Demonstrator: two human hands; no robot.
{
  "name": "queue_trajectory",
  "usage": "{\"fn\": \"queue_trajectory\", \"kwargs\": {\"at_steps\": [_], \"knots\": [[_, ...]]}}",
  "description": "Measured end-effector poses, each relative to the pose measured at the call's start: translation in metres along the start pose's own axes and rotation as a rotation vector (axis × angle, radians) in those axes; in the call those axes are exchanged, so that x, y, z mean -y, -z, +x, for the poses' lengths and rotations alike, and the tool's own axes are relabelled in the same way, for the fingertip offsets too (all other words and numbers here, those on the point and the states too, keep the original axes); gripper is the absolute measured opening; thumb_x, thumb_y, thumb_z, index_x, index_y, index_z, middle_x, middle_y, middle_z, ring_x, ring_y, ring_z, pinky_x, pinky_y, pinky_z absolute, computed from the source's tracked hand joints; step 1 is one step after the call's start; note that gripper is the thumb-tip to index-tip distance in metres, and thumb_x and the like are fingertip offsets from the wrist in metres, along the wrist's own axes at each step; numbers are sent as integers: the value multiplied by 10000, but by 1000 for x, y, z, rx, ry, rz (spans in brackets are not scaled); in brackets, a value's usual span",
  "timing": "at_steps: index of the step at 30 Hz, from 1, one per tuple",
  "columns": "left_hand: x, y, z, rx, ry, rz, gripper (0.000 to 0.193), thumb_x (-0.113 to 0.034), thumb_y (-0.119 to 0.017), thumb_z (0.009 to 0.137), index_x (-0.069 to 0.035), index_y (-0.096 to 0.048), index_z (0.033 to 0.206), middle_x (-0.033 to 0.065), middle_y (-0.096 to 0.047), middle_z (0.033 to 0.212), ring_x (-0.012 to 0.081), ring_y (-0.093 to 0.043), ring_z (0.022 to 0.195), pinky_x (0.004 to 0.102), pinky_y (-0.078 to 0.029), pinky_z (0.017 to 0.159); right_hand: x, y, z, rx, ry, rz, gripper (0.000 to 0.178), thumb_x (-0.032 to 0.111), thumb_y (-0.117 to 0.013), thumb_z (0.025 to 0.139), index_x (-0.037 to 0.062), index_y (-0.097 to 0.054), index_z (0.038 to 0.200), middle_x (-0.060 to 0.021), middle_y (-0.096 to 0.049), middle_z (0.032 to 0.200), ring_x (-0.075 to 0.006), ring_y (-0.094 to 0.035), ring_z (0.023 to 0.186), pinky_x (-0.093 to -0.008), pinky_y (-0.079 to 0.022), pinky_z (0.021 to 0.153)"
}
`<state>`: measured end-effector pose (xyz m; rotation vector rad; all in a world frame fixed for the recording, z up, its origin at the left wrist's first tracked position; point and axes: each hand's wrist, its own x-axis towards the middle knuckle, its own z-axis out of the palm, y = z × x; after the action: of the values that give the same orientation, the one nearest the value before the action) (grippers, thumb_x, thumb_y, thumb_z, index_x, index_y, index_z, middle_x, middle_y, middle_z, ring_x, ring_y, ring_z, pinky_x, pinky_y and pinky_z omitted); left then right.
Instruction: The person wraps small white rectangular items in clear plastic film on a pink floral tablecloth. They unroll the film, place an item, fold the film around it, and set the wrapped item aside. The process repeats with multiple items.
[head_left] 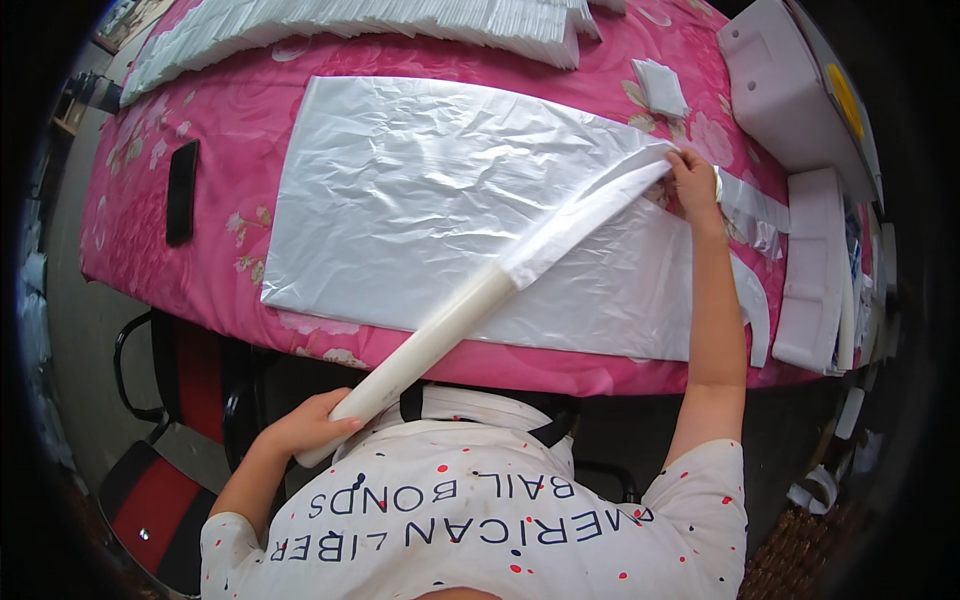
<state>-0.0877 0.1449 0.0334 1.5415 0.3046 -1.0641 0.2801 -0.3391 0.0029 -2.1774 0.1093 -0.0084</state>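
Note:
My left hand (312,420) is wrapped round the near end of a long white plastic pipe (430,345), close to my waist. The pipe slants up and to the right over the table. Its far part runs into a thin white plastic sleeve (565,225). Up at the right, my right hand (693,185) pinches the sleeve's far end, which hangs narrow and creased. Beneath the pipe and sleeve, a large stack of flat silvery-white plastic sheets or bags (400,190) covers the table's middle. The sleeve hides the pipe's far end.
A pink floral cloth (130,240) covers the table. On it lie a dark phone-like slab (182,193), a long row of folded white plastic (380,25), a small folded pile (660,87) and plastic strips (750,212). White foam boxes (780,90) line the right. Red-black chairs (188,370) stand at left.

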Motion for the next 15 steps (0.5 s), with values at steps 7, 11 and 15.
{"fn": "queue_trajectory", "kwargs": {"at_steps": [7, 11, 15], "knots": [[-48, 29, -1, 184, -82, 244, 511, -341, -717, 741, 4, -568, 1086, 71, -617, 978, 154, -564, 905, 302, -447, 814, 3, 3, -3, 42, 55, 149, 212, 177, -586, 860, -3, -637, 957, -4, -591, 745, -66, -507, 627, -223, -446, 578], [-127, 18, 39, -97, -375, 874, 550, -302, -747, 672, -45, -554, 1117, 153, -608, 969, 302, -592, 886, 374, -460, 779, 40, -41, -14, 172, 102, 147, 209, 187, -590, 850, -5, -630, 923, -5, -586, 730, -70, -508, 639, -216, -420, 586], [-168, 7, 87, -395, -753, 1320, 543, -267, -714, 684, -72, -531, 1156, 117, -594, 1032, 283, -583, 927, 389, -462, 795, 70, -74, -16, 299, 89, 144, 215, 194, -597, 845, -4, -634, 919, -1, -592, 730, -72, -513, 653, -223, -426, 618]]}}
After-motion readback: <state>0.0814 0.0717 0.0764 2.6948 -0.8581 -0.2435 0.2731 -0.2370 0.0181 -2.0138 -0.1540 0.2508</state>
